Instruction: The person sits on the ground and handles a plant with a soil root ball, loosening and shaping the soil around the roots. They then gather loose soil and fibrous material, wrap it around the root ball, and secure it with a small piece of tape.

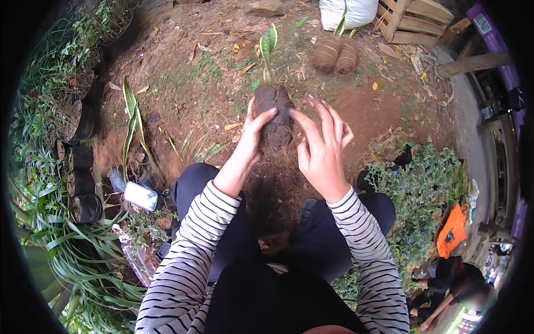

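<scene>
My left hand (253, 133) grips the left side of a brown bundle wrapped in coir fibre (273, 100), its thumb pressed on the front. A variegated snake plant leaf (268, 44) stands out of the bundle's far end. At the bundle's right side is my right hand (321, 146), fingers spread, its index fingertip at or very near the fibre. Loose strands hang from the near end. Beyond, on the soil, lie two fibre bundles (335, 56) wound with string, with leaves at their far ends.
To the left lie snake plant cuttings (132, 117), loose coir fibre (110, 152) and a phone (141, 196). A white sack (348, 14) and a wooden crate (417, 21) stand at the back right. Bushy plants (417, 188), an orange bag (452, 229) and another person (450, 279) are at right.
</scene>
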`<action>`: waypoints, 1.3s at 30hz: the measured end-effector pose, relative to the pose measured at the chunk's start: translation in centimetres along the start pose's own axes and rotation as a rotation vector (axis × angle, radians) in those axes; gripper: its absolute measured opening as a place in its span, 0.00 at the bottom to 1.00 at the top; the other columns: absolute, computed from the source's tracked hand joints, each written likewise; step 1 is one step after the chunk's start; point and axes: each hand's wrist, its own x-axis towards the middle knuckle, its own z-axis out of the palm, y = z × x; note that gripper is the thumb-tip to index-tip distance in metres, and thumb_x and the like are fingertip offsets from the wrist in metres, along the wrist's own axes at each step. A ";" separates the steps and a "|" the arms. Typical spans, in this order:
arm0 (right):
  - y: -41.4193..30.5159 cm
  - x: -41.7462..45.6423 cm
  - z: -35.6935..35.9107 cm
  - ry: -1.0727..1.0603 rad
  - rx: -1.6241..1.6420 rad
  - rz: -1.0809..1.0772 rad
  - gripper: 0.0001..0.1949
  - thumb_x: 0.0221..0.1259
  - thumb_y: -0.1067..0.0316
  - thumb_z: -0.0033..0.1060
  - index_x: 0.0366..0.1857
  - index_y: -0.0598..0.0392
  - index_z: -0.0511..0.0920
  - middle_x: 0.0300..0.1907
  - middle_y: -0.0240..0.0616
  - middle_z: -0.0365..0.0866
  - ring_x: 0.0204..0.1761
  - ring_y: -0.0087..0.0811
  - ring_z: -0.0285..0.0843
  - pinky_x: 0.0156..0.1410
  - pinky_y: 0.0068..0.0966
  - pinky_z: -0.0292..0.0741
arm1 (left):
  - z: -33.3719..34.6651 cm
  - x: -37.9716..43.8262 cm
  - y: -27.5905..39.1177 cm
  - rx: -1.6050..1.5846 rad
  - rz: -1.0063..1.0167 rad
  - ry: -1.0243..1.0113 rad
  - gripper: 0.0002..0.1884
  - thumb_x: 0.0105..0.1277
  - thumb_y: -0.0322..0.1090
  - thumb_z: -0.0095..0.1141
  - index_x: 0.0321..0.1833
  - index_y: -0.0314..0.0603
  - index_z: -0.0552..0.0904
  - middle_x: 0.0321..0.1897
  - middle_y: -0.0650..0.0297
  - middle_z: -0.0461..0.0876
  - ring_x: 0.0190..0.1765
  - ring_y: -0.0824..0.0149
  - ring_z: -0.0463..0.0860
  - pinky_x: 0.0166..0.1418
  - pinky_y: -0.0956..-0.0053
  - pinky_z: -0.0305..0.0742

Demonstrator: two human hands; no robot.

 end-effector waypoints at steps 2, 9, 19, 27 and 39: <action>-0.1 0.0 0.4 -0.033 -0.066 0.001 0.24 0.48 0.74 0.54 0.53 0.36 0.75 0.67 0.40 0.57 0.67 0.45 0.51 0.63 0.55 0.47 | -0.4 0.5 -0.9 0.032 0.087 -0.014 0.40 0.59 0.29 0.58 0.70 0.43 0.48 0.57 0.53 0.68 0.56 0.60 0.74 0.56 0.68 0.73; 0.0 -0.5 1.6 -0.027 -0.149 0.009 0.22 0.47 0.76 0.54 0.46 0.34 0.80 0.66 0.40 0.58 0.69 0.46 0.49 0.65 0.53 0.44 | -0.9 1.1 -1.3 0.227 0.246 -0.049 0.40 0.60 0.26 0.57 0.70 0.40 0.46 0.58 0.53 0.66 0.57 0.63 0.71 0.58 0.69 0.71; -0.8 -0.7 1.4 -0.034 -0.117 -0.027 0.15 0.51 0.69 0.56 0.41 0.33 0.83 0.69 0.32 0.57 0.70 0.41 0.48 0.63 0.59 0.43 | -1.3 1.4 -0.9 0.316 0.293 -0.017 0.42 0.59 0.25 0.59 0.70 0.38 0.45 0.59 0.51 0.64 0.58 0.61 0.70 0.60 0.68 0.70; -2.0 -0.7 0.7 -0.150 -0.091 -0.020 0.16 0.50 0.68 0.57 0.44 0.34 0.82 0.69 0.36 0.56 0.70 0.41 0.48 0.63 0.59 0.44 | -1.2 1.2 -0.7 0.372 0.268 -0.002 0.41 0.58 0.25 0.60 0.70 0.40 0.47 0.59 0.51 0.64 0.58 0.60 0.70 0.60 0.67 0.71; -0.9 -0.7 1.6 -0.119 -0.247 0.003 0.28 0.44 0.47 0.65 0.56 0.30 0.73 0.67 0.33 0.58 0.68 0.40 0.51 0.61 0.61 0.45 | -0.9 1.3 -0.3 -0.034 0.089 0.045 0.38 0.63 0.30 0.56 0.69 0.44 0.45 0.59 0.50 0.64 0.57 0.58 0.72 0.55 0.64 0.75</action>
